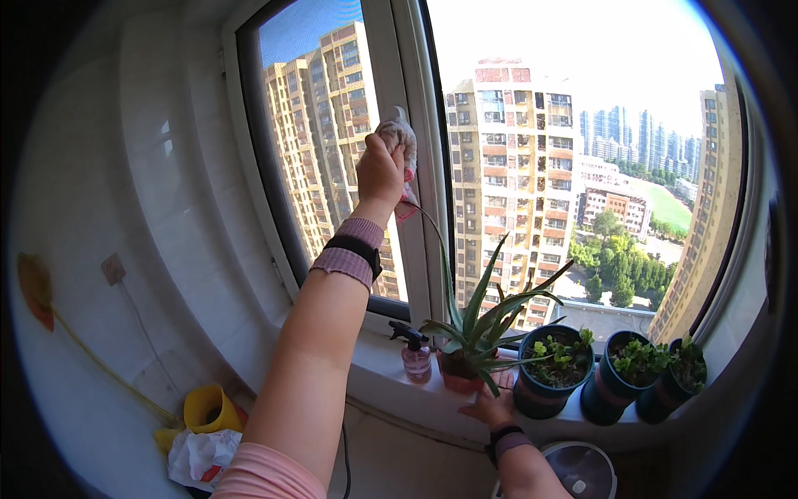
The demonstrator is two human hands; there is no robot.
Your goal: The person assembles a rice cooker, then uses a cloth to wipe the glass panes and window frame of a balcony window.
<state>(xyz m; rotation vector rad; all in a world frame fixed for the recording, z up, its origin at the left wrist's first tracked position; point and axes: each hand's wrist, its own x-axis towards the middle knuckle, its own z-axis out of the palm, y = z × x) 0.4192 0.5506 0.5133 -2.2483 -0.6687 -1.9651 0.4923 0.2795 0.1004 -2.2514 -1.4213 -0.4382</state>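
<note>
My left hand is raised against the upright window frame and grips a bunched, light patterned cloth, pressed on the frame; a reddish end hangs below the fingers. Low on the windowsill, my right hand rests with spread fingers, partly under the leaves of an aloe plant in a reddish pot. A small spray bottle of pinkish clear plastic with a black trigger head stands left of that pot. To the right of my right hand is a dark blue-green pot with small leafy plants.
Two more dark pots with seedlings stand farther right on the sill. A round-lidded appliance or bin is below. At lower left are a yellow container and a white plastic bag. A power cable hangs nearby.
</note>
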